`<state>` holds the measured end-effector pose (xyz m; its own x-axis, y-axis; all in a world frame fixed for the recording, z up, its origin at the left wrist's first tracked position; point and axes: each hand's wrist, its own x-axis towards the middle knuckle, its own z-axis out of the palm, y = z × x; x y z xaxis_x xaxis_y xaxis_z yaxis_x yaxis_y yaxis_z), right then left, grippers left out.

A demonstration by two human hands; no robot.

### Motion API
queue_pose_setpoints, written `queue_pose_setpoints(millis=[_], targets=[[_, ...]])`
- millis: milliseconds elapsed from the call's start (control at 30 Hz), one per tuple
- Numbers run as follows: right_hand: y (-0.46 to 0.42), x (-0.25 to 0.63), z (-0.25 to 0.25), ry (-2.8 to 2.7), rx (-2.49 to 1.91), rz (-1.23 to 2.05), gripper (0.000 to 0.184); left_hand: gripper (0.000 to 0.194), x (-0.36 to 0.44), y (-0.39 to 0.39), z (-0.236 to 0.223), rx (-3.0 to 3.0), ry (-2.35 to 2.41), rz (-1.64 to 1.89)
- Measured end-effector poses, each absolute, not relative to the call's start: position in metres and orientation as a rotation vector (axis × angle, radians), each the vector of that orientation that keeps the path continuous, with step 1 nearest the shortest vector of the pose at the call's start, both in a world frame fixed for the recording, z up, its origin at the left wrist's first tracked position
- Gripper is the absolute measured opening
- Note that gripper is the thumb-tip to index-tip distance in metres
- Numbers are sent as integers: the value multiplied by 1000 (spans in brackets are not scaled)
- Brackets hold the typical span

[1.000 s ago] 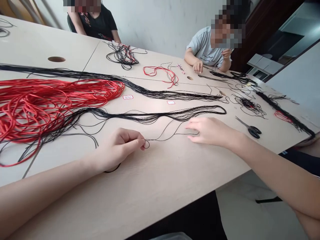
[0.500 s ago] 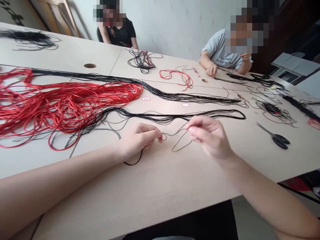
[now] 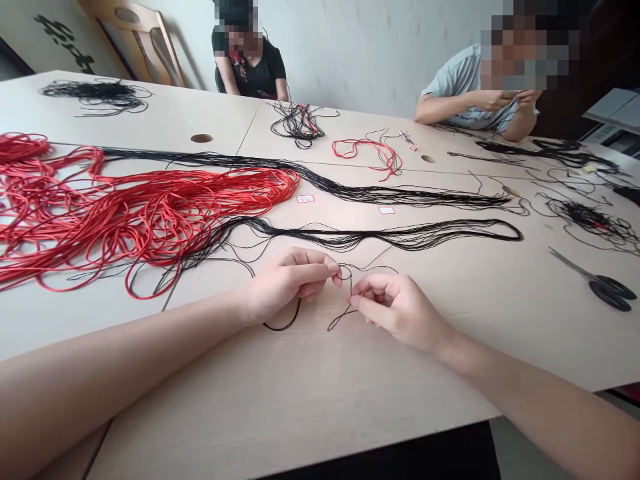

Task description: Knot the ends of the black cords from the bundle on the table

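So, two hands work near the front edge of the worktop (image 3: 320, 400). The left hand (image 3: 290, 287) pinches a thin black cord (image 3: 345, 272) by its small loop. The right hand (image 3: 400, 310) has its fingers (image 3: 364, 288) nearly shut on that cord. Behind lie one big red heap (image 3: 150, 213) and two long black bunches (image 3: 380, 237). One pair of scissors (image 3: 600, 287) sits far right.

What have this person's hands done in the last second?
The right hand moved left, toward the left hand, and now seems to pinch the thin black cord, whose small loop the left hand still holds. The red cords and scissors stayed put.
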<state>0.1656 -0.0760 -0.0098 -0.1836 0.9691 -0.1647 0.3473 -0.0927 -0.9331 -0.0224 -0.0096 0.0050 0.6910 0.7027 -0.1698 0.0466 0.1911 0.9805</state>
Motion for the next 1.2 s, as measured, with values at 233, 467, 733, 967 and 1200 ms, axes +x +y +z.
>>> queue_pose_setpoints(millis=[233, 467, 733, 967, 1200], targets=[[-78, 168, -11, -1588, -1494, 1281, 13, 23, -22, -11, 4, 1326, 704, 535], [-82, 165, -9, -1521, -1352, 1392, 15, 24, -20, -16, 7, 1496, 772, 414], [-80, 166, -5, -1545, -1403, 1376, 31, 27, -16, -22, 10, 1774, 742, 363], [-79, 163, -5, -1642, -1446, 1229, 40, 35, -16, -24, 9, 1950, 685, 328], [-78, 169, 3, -1852, -1476, 614, 29, 28, -16, -23, 7, 1948, 726, 368]])
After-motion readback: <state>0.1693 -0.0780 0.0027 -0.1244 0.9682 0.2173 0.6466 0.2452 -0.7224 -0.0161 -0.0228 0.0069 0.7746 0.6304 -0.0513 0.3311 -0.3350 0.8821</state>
